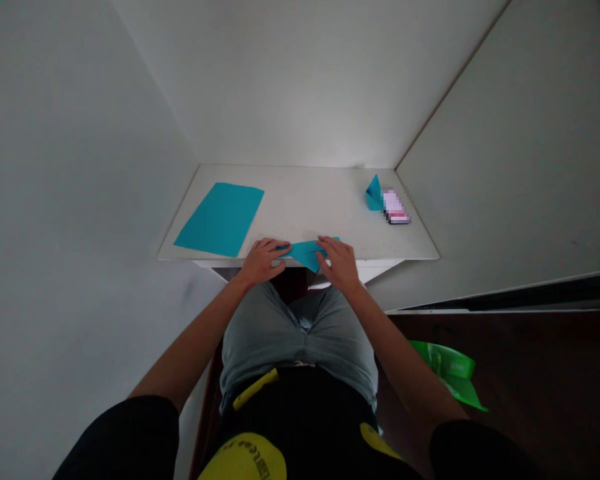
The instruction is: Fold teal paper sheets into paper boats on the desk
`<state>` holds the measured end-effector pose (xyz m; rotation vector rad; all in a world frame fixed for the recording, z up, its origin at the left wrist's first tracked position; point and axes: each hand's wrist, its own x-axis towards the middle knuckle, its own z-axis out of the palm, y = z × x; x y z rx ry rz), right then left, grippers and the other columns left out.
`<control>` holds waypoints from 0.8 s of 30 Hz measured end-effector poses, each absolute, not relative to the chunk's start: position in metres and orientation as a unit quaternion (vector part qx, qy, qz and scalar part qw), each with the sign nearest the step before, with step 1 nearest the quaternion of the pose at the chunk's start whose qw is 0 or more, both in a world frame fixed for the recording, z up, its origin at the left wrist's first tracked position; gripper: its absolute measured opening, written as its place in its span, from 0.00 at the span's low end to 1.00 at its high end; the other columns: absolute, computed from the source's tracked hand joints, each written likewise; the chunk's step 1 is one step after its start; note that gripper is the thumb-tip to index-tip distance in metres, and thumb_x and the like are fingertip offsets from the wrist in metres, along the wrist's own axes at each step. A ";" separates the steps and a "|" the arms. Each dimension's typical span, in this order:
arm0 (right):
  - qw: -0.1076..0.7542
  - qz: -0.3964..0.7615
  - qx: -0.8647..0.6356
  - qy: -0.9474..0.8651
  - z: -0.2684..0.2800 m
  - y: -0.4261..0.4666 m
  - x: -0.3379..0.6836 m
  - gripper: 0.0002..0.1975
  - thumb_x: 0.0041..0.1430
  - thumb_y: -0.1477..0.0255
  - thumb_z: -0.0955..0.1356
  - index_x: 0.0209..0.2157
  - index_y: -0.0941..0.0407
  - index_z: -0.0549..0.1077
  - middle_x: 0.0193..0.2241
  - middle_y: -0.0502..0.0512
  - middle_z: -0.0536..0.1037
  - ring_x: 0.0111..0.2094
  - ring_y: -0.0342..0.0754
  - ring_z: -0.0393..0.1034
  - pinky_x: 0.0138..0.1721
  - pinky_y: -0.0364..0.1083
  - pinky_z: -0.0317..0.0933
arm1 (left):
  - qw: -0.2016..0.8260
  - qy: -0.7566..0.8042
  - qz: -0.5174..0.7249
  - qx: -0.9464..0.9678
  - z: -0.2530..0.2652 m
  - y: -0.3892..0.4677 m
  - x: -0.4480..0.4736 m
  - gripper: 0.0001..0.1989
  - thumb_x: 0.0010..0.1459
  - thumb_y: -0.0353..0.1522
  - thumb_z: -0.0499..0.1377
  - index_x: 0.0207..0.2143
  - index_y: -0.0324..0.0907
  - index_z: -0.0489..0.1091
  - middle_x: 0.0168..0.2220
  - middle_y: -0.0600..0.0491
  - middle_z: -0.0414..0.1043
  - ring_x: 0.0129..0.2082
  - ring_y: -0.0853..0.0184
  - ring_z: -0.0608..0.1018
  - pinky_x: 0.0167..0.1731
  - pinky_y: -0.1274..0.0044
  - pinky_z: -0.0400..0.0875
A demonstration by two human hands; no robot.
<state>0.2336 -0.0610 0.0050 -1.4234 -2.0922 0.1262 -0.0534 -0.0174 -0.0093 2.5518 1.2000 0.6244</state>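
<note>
A folded piece of blue paper (305, 254) lies at the front edge of the white table, with a pointed corner hanging over that edge. My left hand (266, 261) holds its left end, the fingers laid on the paper and the thumb lower, near the table edge. At the other end, my right hand (338, 261) grips the paper with bent fingers on top and the thumb close to the fold. Part of the paper is hidden under both hands.
A flat blue sheet (220, 220) lies on the left of the white table (310, 193). At the back right, a folded blue paper shape (375, 195) stands beside a phone (396, 208). Walls enclose the table. A green plastic object (450, 370) is low on the right.
</note>
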 end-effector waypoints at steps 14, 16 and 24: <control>0.200 0.061 -0.546 -0.812 -0.023 -0.057 0.267 0.34 0.79 0.54 0.57 0.77 0.56 0.58 0.75 0.64 0.61 0.76 0.61 0.55 0.76 0.66 0.49 | 0.132 0.426 0.247 0.860 -0.019 -0.017 -0.046 0.18 0.71 0.42 0.62 0.61 0.56 0.78 0.63 0.53 0.78 0.64 0.55 0.76 0.64 0.59 0.65; 0.197 0.041 -0.554 -0.807 -0.024 -0.059 0.282 0.36 0.78 0.52 0.58 0.77 0.55 0.57 0.75 0.64 0.62 0.76 0.62 0.56 0.75 0.66 0.48 | 0.130 0.426 0.260 0.857 -0.020 -0.017 -0.045 0.17 0.71 0.42 0.63 0.60 0.56 0.79 0.62 0.53 0.79 0.64 0.55 0.76 0.64 0.59 0.65; 0.256 0.018 -0.569 -0.781 -0.023 -0.065 0.282 0.29 0.71 0.49 0.67 0.64 0.52 0.74 0.62 0.65 0.77 0.64 0.64 0.68 0.66 0.63 0.58 | 0.206 0.426 0.316 0.822 -0.018 -0.009 -0.047 0.08 0.66 0.40 0.66 0.44 0.53 0.85 0.49 0.54 0.86 0.54 0.57 0.83 0.60 0.61 0.69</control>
